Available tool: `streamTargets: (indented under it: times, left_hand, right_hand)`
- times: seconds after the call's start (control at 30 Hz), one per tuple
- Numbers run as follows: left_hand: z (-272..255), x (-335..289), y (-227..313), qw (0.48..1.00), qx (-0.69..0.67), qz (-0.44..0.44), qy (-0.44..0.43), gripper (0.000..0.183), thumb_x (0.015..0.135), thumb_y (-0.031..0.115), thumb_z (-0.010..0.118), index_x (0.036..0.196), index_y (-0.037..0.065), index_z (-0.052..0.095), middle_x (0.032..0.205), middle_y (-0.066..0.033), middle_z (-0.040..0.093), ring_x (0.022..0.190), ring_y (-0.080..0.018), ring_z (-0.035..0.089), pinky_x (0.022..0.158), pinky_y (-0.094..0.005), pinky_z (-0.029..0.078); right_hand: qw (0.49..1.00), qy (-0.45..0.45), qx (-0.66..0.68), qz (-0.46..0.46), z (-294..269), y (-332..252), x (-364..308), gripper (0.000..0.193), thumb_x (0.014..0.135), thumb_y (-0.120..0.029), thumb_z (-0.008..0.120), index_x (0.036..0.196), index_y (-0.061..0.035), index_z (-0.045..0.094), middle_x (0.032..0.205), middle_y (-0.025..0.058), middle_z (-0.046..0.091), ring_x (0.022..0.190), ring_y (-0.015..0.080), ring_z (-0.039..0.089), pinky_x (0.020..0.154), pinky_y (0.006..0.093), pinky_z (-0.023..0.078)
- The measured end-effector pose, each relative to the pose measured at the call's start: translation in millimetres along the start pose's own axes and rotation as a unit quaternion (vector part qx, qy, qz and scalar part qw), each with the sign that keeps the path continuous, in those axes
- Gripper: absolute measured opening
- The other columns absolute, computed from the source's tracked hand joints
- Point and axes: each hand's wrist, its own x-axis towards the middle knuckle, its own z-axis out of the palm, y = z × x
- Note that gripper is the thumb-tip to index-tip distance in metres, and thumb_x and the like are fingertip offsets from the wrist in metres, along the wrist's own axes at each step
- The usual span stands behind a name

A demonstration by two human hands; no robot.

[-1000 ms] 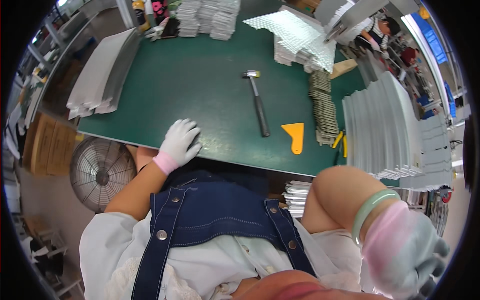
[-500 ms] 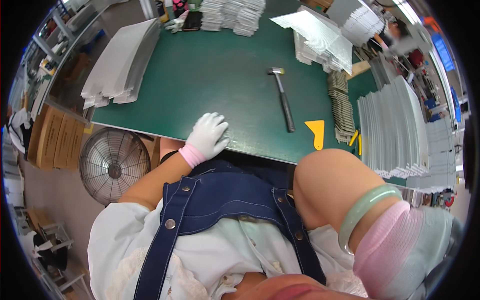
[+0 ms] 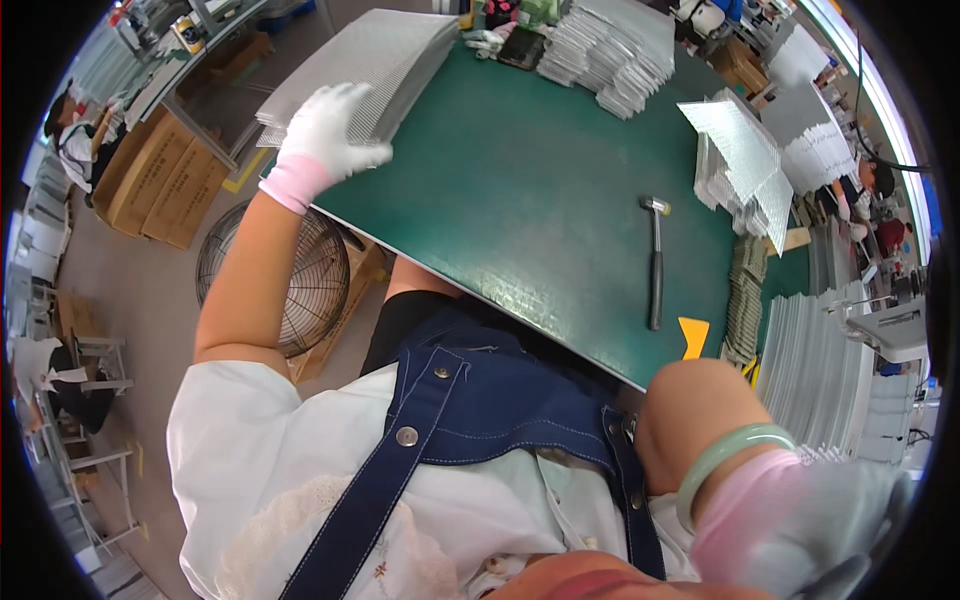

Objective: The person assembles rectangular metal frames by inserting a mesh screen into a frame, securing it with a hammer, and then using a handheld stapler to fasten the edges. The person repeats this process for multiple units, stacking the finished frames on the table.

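Note:
My left hand (image 3: 328, 135), in a white glove with a pink cuff, is stretched out over the near corner of a stack of thin silvery perforated sheets (image 3: 390, 50) at the table's far left. Its fingers lie forward and the thumb stands apart; nothing shows in its grasp. I cannot tell whether it presses on the top sheet. Raised at the lower right, close to the camera, my right hand (image 3: 820, 525) is gloved too, with a pale green bangle (image 3: 735, 450) above the cuff. Motion smears its fingers, and no held thing can be made out.
On the green table (image 3: 500, 190) lie a hammer (image 3: 656, 260) and a yellow scraper (image 3: 694, 337). More metal-looking stacks (image 3: 612, 55) stand at the back, with loose sheets (image 3: 745, 155) and ribbed pieces (image 3: 745, 300) on the right. A floor fan (image 3: 312, 300) and cartons (image 3: 165, 180) are at left.
My left hand has moved from the table's near edge up and left to the sheet stack. The view has turned left, so the table sits further right. My right hand stays raised.

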Motion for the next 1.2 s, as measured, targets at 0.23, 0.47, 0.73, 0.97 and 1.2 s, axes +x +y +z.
streamTargets:
  times: [0.23, 0.47, 0.73, 0.97, 1.2]
  left_hand:
    - [-9, 32, 0, 0.997, -0.003, 0.057, 0.058, 0.015, 0.082, 0.013, 0.059, 0.096, 0.009, 0.062, 0.081, -0.0083, 0.063, 0.078, -0.0288, 0.064, 0.066, -0.0409, 0.053]
    - [-29, 9, 192, 0.962, -0.232, 0.11, -0.093, 0.033, 0.076, 0.013, 0.064, 0.109, 0.008, 0.065, 0.102, -0.0088, 0.069, 0.091, -0.0271, 0.068, 0.075, -0.0374, 0.055]
    - [68, 2, 181, 0.894, -0.335, 0.173, -0.242, 0.056, 0.078, 0.029, 0.067, 0.124, 0.002, 0.054, 0.12, -0.0219, 0.056, 0.115, -0.0399, 0.052, 0.101, -0.0478, 0.041]
    - [112, -41, 215, 0.914, -0.209, 0.135, -0.321, 0.067, 0.088, 0.048, 0.059, 0.141, 0.009, 0.046, 0.145, -0.0245, 0.04, 0.137, -0.047, 0.031, 0.115, -0.0572, 0.02]
    - [104, 115, 189, 0.842, -0.258, 0.126, -0.457, 0.045, 0.09, 0.045, 0.057, 0.093, 0.002, 0.069, 0.086, -0.0227, 0.067, 0.084, -0.038, 0.066, 0.078, -0.0452, 0.054]
  right_hand:
    - [0.978, -0.091, 0.149, 0.111, 3, 6, -74, 0.041, 0.089, -0.022, 0.056, 0.128, -0.0081, 0.053, 0.122, 0.0096, 0.058, 0.112, 0.0241, 0.054, 0.097, 0.0424, 0.043]
    - [0.754, -0.361, -0.006, 0.549, -42, 74, -205, 0.036, 0.095, -0.007, 0.06, 0.128, 0.0038, 0.051, 0.121, 0.0107, 0.059, 0.112, 0.016, 0.057, 0.1, 0.0306, 0.044]
    - [0.596, -0.713, -0.322, 0.182, -100, 97, -272, 0.047, 0.085, -0.031, 0.065, 0.128, -0.0119, 0.06, 0.134, 0.0198, 0.053, 0.129, 0.0377, 0.044, 0.111, 0.0483, 0.03]
    - [0.531, -0.668, -0.443, 0.275, -150, 142, -268, 0.039, 0.084, -0.009, 0.058, 0.12, -0.0199, 0.066, 0.122, 0.0148, 0.059, 0.097, 0.0353, 0.063, 0.08, 0.0475, 0.054]
    - [0.519, -0.798, -0.18, 0.247, -83, 113, -250, 0.073, 0.081, -0.048, 0.066, 0.137, -0.0035, 0.049, 0.137, 0.0227, 0.047, 0.127, 0.0371, 0.042, 0.108, 0.0528, 0.03]
